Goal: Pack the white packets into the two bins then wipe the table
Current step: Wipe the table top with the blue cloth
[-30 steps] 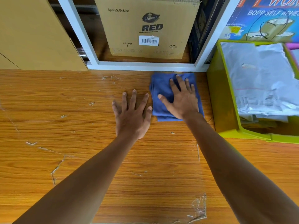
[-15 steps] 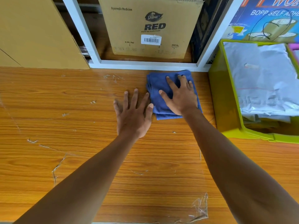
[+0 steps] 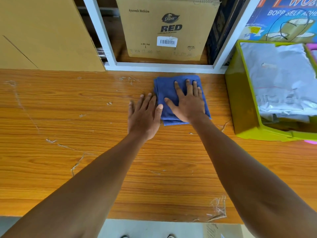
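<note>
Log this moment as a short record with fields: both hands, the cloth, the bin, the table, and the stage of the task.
right hand: right hand lies flat, fingers spread, pressing on the blue cloth
left hand: left hand lies flat on the wooden table, its thumb touching the cloth's left edge
cloth: folded, near the table's far edge
bin: green bin at the right, holding white packets
table: wood grain, with scratches and bits of tape residue
stage: no packets left on the visible tabletop; wiping under way

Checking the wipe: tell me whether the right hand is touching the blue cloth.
Touching. The head view shows the right hand lying flat, fingers spread, on the folded blue cloth.
</note>
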The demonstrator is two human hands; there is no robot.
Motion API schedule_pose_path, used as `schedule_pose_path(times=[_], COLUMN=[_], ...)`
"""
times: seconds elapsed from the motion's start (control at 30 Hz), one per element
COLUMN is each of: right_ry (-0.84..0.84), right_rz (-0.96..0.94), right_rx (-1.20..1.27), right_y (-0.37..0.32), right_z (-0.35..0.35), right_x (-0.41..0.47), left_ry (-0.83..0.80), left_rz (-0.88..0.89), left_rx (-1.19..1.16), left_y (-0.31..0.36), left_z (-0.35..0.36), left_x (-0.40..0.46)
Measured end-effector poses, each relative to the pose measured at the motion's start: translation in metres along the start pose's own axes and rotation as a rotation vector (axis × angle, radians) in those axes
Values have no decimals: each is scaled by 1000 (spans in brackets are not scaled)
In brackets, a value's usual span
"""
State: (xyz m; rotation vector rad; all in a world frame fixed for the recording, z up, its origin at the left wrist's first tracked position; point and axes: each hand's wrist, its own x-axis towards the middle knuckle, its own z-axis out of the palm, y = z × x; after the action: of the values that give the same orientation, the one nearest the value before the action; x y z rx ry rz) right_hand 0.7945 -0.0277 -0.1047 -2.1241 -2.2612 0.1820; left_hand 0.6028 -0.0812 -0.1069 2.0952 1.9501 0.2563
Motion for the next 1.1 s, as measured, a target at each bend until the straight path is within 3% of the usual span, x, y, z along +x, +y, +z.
schedule_pose_path(times=[0.2, 0.37, 0.63, 0.7, 0.87, 1.1], right_ry=[41, 24, -33, -13, 8, -15], right_rz=[243, 324, -41, -30, 196, 390], right_rx=[23, 10, 34, 19, -49, -34], right_y=[15, -3, -114, -91, 4, 12], right_z=[-2, -1, 11, 8, -3, -8], right_x=[33, 45, 39, 39, 40, 41], left_ry=[15, 24, 38, 42, 36, 28], left_rz=[-239, -267, -257, -251, -245, -240], left_rx=[129, 141, 137, 129, 131, 127], left_y=[-93, -92, -93, -95, -97, -96], left_z=[-21, -19, -21, -21, -19, -21], left_x=[1, 5, 5, 5, 4, 5])
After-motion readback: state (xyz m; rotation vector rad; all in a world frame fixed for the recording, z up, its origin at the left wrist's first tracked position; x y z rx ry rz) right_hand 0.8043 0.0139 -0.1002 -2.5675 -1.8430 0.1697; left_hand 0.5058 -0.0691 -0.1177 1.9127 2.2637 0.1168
